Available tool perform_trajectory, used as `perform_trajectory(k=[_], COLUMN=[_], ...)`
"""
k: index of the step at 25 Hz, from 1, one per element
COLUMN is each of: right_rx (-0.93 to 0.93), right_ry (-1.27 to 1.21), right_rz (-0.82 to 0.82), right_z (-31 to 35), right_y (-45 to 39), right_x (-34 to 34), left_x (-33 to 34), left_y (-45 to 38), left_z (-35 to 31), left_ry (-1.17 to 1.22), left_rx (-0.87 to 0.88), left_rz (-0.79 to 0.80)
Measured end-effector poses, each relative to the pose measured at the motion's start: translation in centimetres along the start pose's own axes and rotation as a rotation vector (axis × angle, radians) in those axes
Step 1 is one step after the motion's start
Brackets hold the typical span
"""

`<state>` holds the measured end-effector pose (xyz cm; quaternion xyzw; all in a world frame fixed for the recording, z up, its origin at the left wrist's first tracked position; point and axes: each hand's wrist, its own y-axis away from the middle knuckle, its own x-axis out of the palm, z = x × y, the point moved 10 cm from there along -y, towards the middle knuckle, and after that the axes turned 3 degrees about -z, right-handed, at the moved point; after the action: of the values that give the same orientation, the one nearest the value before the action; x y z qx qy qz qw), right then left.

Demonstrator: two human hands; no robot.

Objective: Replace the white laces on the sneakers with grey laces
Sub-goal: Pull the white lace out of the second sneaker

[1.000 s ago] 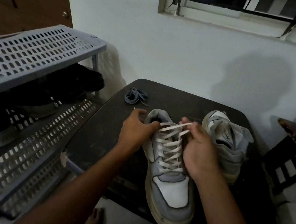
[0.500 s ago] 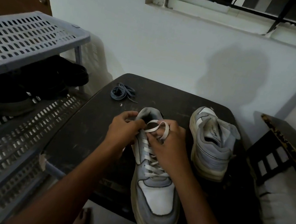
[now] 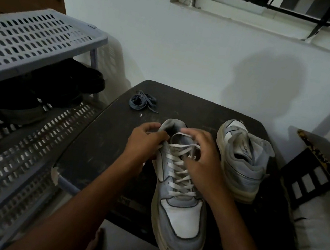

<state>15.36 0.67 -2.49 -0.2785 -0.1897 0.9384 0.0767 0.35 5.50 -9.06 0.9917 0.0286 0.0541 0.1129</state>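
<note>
On the dark table (image 3: pixel 100 149), near its front edge, we find the near sneaker (image 3: pixel 178 216), grey and white, toe pointing toward us and overhanging the edge. White laces (image 3: pixel 181 170) are threaded through its eyelets in crossed rows, with a loose loop raised at the top near the collar.

We note the left hand (image 3: pixel 144 143) at the sneaker's left collar: fingers curled, thumb and fingertips pinching the collar edge beside the top eyelets. The right hand (image 3: pixel 204 158) lies over the right side of the lacing, fingers bent, and the raised lace loop passes under its fingertips; it appears to hold the lace, though the contact point is partly hidden by the fingers.

Just beside the right hand, to the right, stands the second sneaker (image 3: pixel 244 162), same colours, heel toward the wall; we cannot tell whether it carries laces. The two sneakers are near each other but not touching.

At the table's far left corner, well apart from both shoes, we log the grey laces (image 3: pixel 142 101), bundled in a loose coil.

Left of the table stands a grey perforated shoe rack (image 3: pixel 33 41), with dark shoes (image 3: pixel 62 86) on its middle shelf. Behind is a white wall (image 3: pixel 171 46) with a window (image 3: pixel 263 2) at the top.
</note>
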Motion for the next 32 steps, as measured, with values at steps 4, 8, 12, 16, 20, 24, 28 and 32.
perform_trajectory(k=[4,8,12,16,20,24,28,32], right_rx=[-0.042,0.102,0.039,0.313,0.454,0.096,-0.065,-0.027], right_ry=[0.264,0.093,0.146,-0.362,-0.555,0.060,0.421,0.184], right_rz=[0.064,0.135,0.083,-0.333,-0.690,-0.436,-0.064,-0.115], right_z=[0.4,-1.1,-0.3,-2.3,-5.2,-0.4,0.6,0.7], right_y=[0.2,-0.4,-0.9,-0.3,2.1,1.8,1.0,-0.1], right_x=[2.4,2.9,2.7,-2.3,-7.6,-5.6,1.2,1.6], left_x=[-0.1,0.1,0.1,-0.2,-0.5,-0.4,-0.3,-0.2], left_y=[-0.2,-0.3,-0.1,0.1,0.0,0.0,0.2,0.2], left_z=[0.2,0.3,0.2,-0.2,-0.4,-0.5,-0.5,-0.4], left_ry=[0.001,0.002,0.002,0.013,0.014,-0.015,-0.010,-0.013], left_rx=[-0.004,-0.006,-0.003,-0.010,-0.010,0.000,0.018,0.013], left_rz=[0.004,0.007,-0.010,-0.041,-0.039,-0.057,-0.062,-0.043])
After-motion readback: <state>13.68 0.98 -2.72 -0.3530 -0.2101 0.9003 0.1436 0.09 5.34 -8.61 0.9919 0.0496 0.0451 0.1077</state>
